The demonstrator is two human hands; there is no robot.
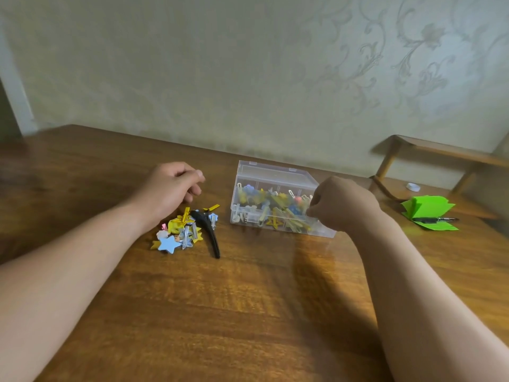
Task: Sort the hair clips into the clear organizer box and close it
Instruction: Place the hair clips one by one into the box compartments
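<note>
Left hand (169, 188) fingers curl, empty, over the clips (181, 232); right hand (344, 205) fingers curl too, their hold hidden. Knocking the open organizer box (275, 174) could spill it.

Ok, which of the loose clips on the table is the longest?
The black curved clip at the right edge of the pile, toward the organizer box. The others are short yellow, blue and silver pieces, several star-shaped.
</note>
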